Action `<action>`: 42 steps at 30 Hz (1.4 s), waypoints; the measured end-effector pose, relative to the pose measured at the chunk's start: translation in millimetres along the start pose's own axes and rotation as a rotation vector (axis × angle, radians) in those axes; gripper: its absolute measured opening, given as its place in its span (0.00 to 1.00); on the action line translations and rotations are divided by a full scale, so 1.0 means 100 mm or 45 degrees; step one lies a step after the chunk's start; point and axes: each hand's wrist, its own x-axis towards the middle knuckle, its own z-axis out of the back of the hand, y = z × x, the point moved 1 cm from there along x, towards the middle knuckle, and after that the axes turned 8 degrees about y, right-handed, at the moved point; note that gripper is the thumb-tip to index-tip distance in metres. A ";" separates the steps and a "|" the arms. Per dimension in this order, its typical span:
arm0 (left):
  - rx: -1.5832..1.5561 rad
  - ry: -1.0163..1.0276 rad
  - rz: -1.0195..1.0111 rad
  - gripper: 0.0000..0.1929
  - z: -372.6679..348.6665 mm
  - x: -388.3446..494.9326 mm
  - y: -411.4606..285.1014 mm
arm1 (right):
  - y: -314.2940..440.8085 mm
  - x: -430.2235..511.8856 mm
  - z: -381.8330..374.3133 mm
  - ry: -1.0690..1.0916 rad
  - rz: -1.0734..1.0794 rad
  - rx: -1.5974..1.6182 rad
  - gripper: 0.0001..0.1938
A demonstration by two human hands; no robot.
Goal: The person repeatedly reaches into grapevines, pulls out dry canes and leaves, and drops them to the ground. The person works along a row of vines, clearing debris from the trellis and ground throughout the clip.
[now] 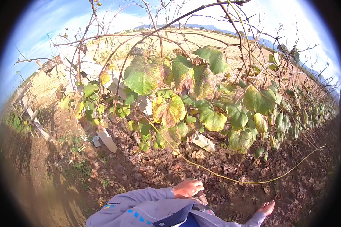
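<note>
My left hand (188,187) is in front of the grey jacket (159,207), its fingers curled beside a brownish item (200,198) partly hidden by the jacket. Whether the fingers grip that item cannot be told. Lower right, my right hand (267,207) is held out over the ground with fingers apart and nothing visible in it. Ahead of both hands stands a row of grapevines with green and yellowing leaves (213,117), some browned and dry. A long thin vine cane (199,165) arches low between the foliage and my hands.
Bare woody canes (156,30) cross overhead. Dry fallen leaves (170,167) cover the soil. A pale post piece (106,140) leans at the vine's foot, and a pale block (203,142) lies under the leaves. Wooden boards (35,120) stand at left, with a dry field (216,39) beyond.
</note>
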 end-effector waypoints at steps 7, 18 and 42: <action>-0.134 0.067 -0.065 0.12 0.31 -0.52 0.19 | -1.31 -1.74 -0.16 0.520 -0.576 -0.413 0.15; 0.080 -0.543 -0.161 0.18 1.59 -0.30 0.11 | -0.84 -2.75 -1.23 0.975 0.354 -1.522 0.12; 0.481 -0.797 -0.183 0.17 2.84 3.12 0.71 | 0.25 -1.77 -3.29 1.415 0.960 -1.169 0.09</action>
